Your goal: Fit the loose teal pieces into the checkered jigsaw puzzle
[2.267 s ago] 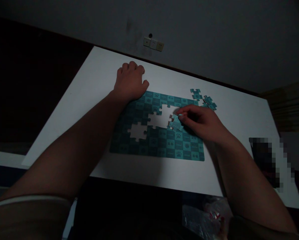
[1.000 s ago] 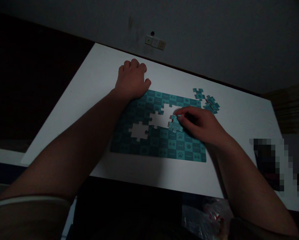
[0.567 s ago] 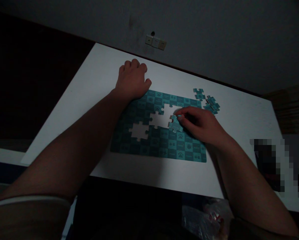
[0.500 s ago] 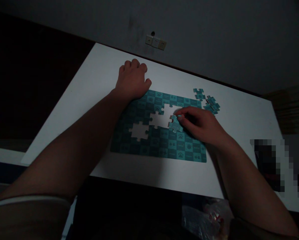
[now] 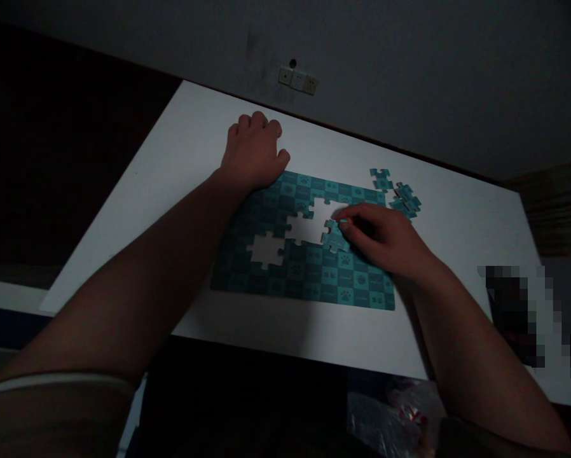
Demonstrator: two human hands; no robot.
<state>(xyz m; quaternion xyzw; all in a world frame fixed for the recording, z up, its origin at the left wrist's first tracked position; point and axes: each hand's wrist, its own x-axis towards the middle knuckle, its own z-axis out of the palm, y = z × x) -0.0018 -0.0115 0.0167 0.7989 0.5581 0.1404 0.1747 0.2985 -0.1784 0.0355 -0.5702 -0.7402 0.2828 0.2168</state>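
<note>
A teal jigsaw puzzle with paw prints in a checked pattern lies flat on the white table. White gaps show through its middle and left part. Between the thumb and fingers of my right hand is a teal puzzle piece, at the right edge of the larger gap. Whether it lies flush there I cannot tell. My left hand rests on the table at the puzzle's upper left corner, holding nothing visible; its fingers are bent, the thumb apart, the fingertips hidden.
Several loose puzzle pieces lie beyond the puzzle's upper right corner, some overlapping. The white table meets a wall with sockets at the back. Below the near edge is a clear plastic bag. A blurred-out patch covers the right side.
</note>
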